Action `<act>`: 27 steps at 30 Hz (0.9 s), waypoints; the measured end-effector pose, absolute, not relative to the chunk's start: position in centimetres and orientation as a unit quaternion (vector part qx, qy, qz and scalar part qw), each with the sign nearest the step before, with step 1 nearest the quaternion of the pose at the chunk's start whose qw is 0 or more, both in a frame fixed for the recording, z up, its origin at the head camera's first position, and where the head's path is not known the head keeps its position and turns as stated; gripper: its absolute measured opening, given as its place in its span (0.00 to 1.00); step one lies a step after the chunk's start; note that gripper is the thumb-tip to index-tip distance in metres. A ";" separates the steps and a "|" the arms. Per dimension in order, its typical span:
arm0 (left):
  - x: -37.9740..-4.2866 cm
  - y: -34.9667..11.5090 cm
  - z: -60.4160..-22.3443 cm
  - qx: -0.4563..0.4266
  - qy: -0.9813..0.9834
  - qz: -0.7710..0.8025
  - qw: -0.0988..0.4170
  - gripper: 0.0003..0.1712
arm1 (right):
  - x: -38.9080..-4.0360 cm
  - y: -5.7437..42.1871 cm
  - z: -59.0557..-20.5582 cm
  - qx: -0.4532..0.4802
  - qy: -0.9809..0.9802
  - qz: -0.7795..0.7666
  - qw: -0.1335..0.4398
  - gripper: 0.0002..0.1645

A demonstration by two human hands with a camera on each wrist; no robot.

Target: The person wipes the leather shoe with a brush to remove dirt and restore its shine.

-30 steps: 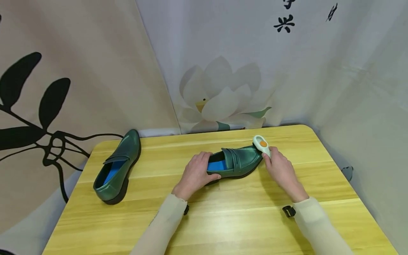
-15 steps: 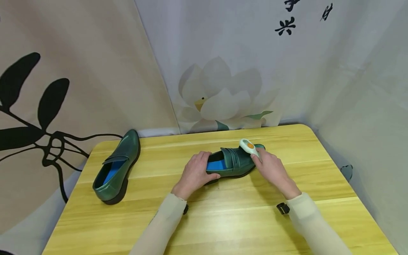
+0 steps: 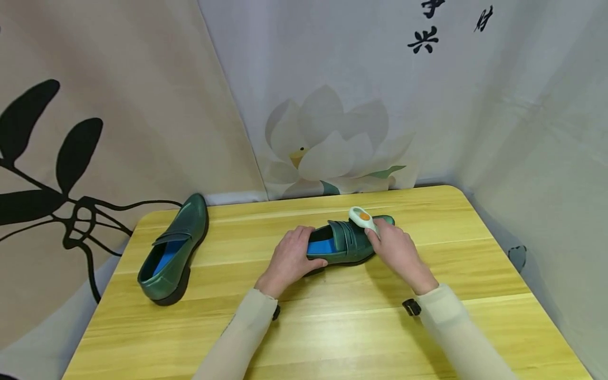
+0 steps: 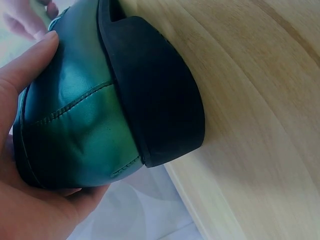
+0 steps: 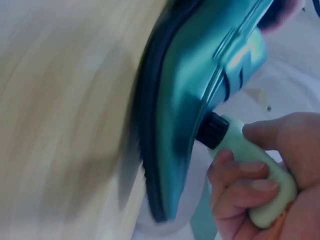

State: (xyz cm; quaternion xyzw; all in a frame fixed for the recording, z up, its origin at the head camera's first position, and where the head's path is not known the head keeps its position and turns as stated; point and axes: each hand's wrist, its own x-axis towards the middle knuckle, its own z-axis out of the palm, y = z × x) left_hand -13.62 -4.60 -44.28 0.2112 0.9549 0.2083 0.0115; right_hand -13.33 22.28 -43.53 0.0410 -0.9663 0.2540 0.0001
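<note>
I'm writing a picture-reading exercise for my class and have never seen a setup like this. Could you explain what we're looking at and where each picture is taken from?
There is no machine here: each grip is a person's bare hand. The wide picture comes from a camera worn on the head, looking forward and down. The two close-ups come from cameras on the left and right wrists.

To the left on the wooden table rests a green shoe. In front of the person is a matching shoe, held around its heel end by the left grip. The right grip holds a pale brush, its black end at the shoe's upper.
</note>
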 end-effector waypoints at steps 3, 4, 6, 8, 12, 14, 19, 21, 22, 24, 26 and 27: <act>-13.6 -4.5 -44.4 0.214 0.954 0.211 0.012 0.49 | -13.2 21.8 -43.5 0.051 -0.966 0.252 -0.001 0.28; -13.5 -4.5 -44.4 0.214 0.954 0.211 0.012 0.49 | -13.2 21.9 -43.4 0.051 -0.967 0.249 -0.001 0.28; -13.5 -4.5 -44.4 0.214 0.953 0.212 0.013 0.49 | -13.1 22.6 -43.3 0.046 -0.970 0.239 -0.001 0.27; -13.5 -4.5 -44.4 0.213 0.954 0.212 0.011 0.50 | -13.1 23.6 -43.2 0.040 -0.972 0.231 -0.003 0.28; -13.7 -4.6 -44.5 0.212 0.954 0.212 0.010 0.50 | -13.1 25.8 -43.1 0.021 -0.975 0.219 0.005 0.29; -13.7 -4.6 -44.5 0.211 0.955 0.210 0.012 0.50 | -13.2 26.6 -43.0 0.014 -0.976 0.218 0.013 0.30; -13.7 -4.5 -44.5 0.210 0.954 0.211 0.018 0.50 | -13.1 25.9 -43.1 0.018 -0.976 0.218 0.014 0.29; -13.7 -4.5 -44.5 0.210 0.954 0.214 0.018 0.50 | -12.9 25.2 -43.2 0.032 -0.976 0.216 0.008 0.28; -13.7 -4.5 -44.5 0.209 0.954 0.214 0.017 0.50 | -12.8 24.9 -43.4 0.039 -0.976 0.215 0.006 0.28; -13.7 -4.5 -44.4 0.209 0.954 0.215 0.014 0.49 | -12.6 24.7 -43.6 0.047 -0.977 0.209 0.011 0.27; -13.7 -4.6 -44.4 0.208 0.954 0.214 0.014 0.50 | -12.4 25.1 -43.8 0.043 -0.977 0.208 0.020 0.27; -13.7 -4.6 -44.4 0.208 0.955 0.213 0.014 0.50 | -12.4 25.4 -43.9 0.037 -0.977 0.207 0.026 0.28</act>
